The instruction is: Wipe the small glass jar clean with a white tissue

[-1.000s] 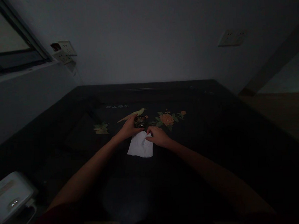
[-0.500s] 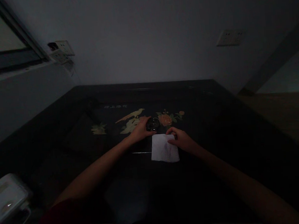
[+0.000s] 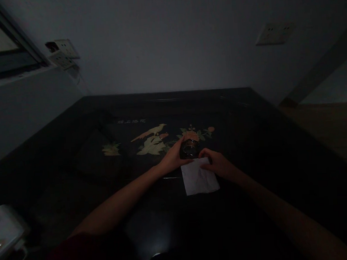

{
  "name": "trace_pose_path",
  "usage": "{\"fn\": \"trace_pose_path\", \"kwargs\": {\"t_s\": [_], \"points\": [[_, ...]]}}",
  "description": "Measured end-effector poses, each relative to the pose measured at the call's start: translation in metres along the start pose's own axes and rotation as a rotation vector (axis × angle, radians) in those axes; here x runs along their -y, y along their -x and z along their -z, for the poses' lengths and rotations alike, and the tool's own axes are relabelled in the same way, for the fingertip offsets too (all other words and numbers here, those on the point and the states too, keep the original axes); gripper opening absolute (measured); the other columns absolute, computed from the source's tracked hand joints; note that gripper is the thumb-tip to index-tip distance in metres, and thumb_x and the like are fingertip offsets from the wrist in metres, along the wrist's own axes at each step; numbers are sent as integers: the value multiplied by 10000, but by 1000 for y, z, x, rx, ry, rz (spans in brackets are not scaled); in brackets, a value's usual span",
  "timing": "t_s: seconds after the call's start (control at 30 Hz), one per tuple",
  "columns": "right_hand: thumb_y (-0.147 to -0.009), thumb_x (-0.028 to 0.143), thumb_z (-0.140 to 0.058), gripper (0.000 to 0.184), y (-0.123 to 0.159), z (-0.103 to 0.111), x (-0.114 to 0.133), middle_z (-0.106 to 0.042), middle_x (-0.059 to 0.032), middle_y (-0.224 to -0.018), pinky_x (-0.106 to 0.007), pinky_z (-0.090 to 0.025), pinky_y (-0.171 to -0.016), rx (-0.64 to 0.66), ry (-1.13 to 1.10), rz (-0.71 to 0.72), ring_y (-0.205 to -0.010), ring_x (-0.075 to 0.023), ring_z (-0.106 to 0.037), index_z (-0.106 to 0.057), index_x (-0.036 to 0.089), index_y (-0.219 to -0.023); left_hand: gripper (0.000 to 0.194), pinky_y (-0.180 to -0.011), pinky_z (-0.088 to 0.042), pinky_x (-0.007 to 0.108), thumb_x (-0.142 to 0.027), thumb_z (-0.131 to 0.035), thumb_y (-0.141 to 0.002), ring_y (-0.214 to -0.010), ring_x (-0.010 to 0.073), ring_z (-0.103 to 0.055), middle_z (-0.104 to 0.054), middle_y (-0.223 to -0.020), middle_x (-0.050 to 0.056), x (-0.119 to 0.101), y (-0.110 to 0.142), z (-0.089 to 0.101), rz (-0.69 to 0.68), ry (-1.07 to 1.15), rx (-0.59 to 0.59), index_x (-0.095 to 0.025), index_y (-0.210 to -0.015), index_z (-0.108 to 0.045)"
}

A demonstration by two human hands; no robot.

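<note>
A small, round, see-through glass container (image 3: pixel 190 149) sits on the dark table, over the lower part of the painted flower; the dimness hides its exact kind. My left hand (image 3: pixel 175 155) grips it from the left, thumb nearer me and fingers on the far side. Just in front of it, a white paper tissue (image 3: pixel 200 179) hangs or lies toward me; I cannot tell which. My right hand (image 3: pixel 218 163) pinches the tissue's upper right edge between thumb and fingers, close beside the glass.
The black glossy table (image 3: pixel 82 124) bears a bird-and-flower picture (image 3: pixel 152 145) and meets the wall at its far edge. A white box-shaped device (image 3: pixel 6 230) with a cable is at lower left. Wall sockets (image 3: pixel 65 49) are at left and others (image 3: pixel 275 33) at right.
Both hands have shifted slightly to the right and toward me, with the glass container and the tissue. The camera view has tilted a little.
</note>
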State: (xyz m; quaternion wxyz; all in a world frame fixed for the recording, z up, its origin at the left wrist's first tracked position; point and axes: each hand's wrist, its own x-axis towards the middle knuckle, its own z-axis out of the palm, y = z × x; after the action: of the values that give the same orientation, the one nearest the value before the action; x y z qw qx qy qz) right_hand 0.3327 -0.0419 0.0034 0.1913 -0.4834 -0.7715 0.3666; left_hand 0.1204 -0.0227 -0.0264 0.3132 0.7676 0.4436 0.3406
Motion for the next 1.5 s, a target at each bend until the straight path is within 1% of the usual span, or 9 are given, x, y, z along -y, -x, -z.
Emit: {"fn": "trace_pose_path", "kwargs": {"t_s": [0.17, 0.33, 0.43, 0.57, 0.8, 1.0, 1.3, 1.4, 1.5], "points": [[-708, 170, -608, 193, -2, -3, -7, -588, 23, -762, -244, -346, -569, -29, -22, -2, -640, -130, -528, -545, 194, -889, 956, -1049, -346, 515, -367, -778, -629, -1295, 333, -409, -422, -1402, 189, 10, -1, -4, -16, -48, -28, -172, -1416, -271], [-709, 163, -597, 173, -2, -6, -7, -613, 16, -778, -249, -365, -587, -75, -49, -18, -637, -128, -530, -547, 195, -872, 959, -1011, -387, 516, -394, -793, -604, -1253, 340, -449, -477, -1354, 162, 13, -4, -8, 13, -74, -41, -201, -1402, -298], [-709, 159, -596, 180, -2, -9, -6, -615, 11, -782, -256, -371, -603, -92, -50, -30, -653, -134, -535, -540, 196, -875, 963, -1004, -395, 509, -413, -790, -602, -1248, 338, -454, -475, -1354, 168, 13, -4, -9, 53, -73, -55, -180, -1397, -298], [-715, 173, -601, 202, -1, -13, -6, -607, 7, -800, -266, -371, -622, -134, -29, -21, -681, -146, -537, -530, 200, -902, 956, -984, -416, 491, -440, -787, -594, -1227, 331, -473, -497, -1330, 163, 10, -4, -9, 52, -83, -51, -172, -1383, -319], [-730, 208, -597, 216, 2, -23, -5, -594, 18, -775, -267, -359, -597, -194, 13, -92, -648, -157, -539, -522, 229, -931, 772, -958, -435, 457, -381, -764, -639, -1178, 297, -511, -545, -1269, 112, 6, -2, -7, 25, -116, -74, -217, -1309, -416], [-738, 231, -595, 234, 5, -28, -4, -631, 5, -832, -283, -379, -641, -236, 68, -112, -710, -184, -588, -535, 242, -964, 770, -946, -441, 462, -381, -787, -601, -1158, 306, -521, -554, -1244, 124, 4, -3, -7, 50, -94, -107, -195, -1265, -444], [-781, 248, -572, 229, 5, -30, -4, -667, -12, -890, -308, -421, -698, -253, 91, -81, -793, -210, -631, -550, 250, -1009, 783, -965, -449, 432, -353, -800, -605, -1154, 272, -532, -520, -1270, 129, -1, -2, -4, -19, 84, -185, -194, -1258, -400], [-792, 260, -564, 229, 5, -29, -4, -667, -21, -860, -309, -431, -673, -260, 53, -91, -756, -213, -632, -551, 235, -1019, 787, -987, -439, 442, -357, -797, -617, -1189, 280, -509, -493, -1301, 140, -3, -2, -2, -36, 149, -219, -199, -1268, -383], [-793, 247, -556, 226, 6, -30, -3, -673, -38, -928, -317, -440, -713, -298, -6, -28, -804, -212, -634, -554, 222, -1017, 791, -1008, -425, 461, -365, -784, -630, -1249, 298, -459, -442, -1362, 142, -6, 0, -1, -42, 226, -222, -225, -1285, -363]]}}
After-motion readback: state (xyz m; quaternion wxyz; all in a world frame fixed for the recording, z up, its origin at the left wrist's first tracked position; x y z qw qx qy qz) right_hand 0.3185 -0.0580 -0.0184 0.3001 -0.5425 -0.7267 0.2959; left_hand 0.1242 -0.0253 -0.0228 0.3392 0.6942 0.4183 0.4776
